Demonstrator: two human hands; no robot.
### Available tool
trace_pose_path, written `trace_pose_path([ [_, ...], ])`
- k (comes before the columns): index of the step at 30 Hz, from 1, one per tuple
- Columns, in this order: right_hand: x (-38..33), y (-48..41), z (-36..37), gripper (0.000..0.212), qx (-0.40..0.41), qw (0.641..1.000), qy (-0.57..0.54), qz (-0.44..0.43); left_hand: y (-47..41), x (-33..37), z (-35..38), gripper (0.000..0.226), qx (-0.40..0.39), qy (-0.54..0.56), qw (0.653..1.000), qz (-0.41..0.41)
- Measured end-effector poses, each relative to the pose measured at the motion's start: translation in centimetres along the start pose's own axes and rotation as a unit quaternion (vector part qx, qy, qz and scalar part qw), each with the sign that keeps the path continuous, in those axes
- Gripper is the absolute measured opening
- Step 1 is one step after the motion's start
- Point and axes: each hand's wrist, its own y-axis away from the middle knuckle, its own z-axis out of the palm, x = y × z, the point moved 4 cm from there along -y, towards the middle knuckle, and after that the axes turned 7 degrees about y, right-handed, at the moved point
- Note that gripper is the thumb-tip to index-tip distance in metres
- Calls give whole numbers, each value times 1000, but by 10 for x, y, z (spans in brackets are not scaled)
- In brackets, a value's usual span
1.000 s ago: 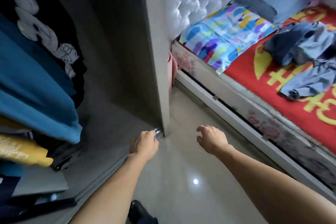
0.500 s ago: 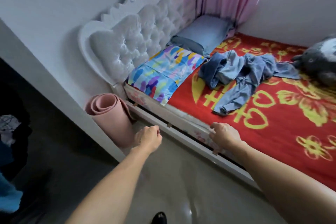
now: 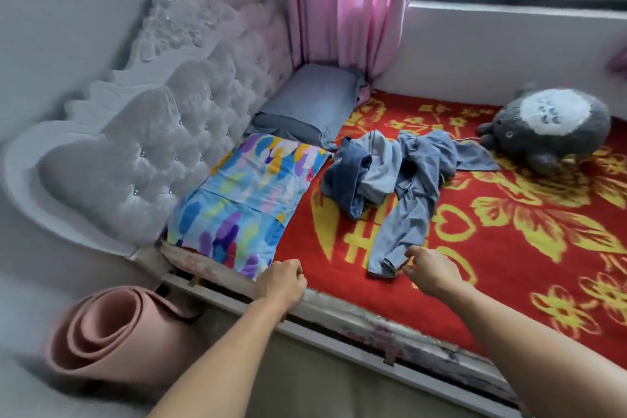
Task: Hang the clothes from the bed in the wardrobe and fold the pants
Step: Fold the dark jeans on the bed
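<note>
Left hand (image 3: pixel 281 282): fingers curled together, empty.
Right hand (image 3: pixel 431 270): fingers apart, blue clothes (image 3: pixel 415 166) just beyond the fingertips.

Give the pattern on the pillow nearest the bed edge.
The near pillow has multicoloured brushstroke blotches, blue, purple, yellow, on light blue. Head view shows it.

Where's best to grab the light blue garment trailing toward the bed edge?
Pinch the trailing end of the light blue garment: flat, clear of the pile, nearest the bed edge. Come from its right, beside the right hand.
</note>
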Motion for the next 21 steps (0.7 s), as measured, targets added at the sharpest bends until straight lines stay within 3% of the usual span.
trace_pose_path([
  [7,14,-79,-21,27,-12,998,-33,49,-101,27,-9,26,-42,-3,999,24],
  [17,-17,-314,9,47,-102,991,-80,42,-254,10,17,23,-84,9,994,-68],
  [21,-49,-422,21,63,-91,977,-189,49,-312,-7,32,22,-86,14,990,-113],
])
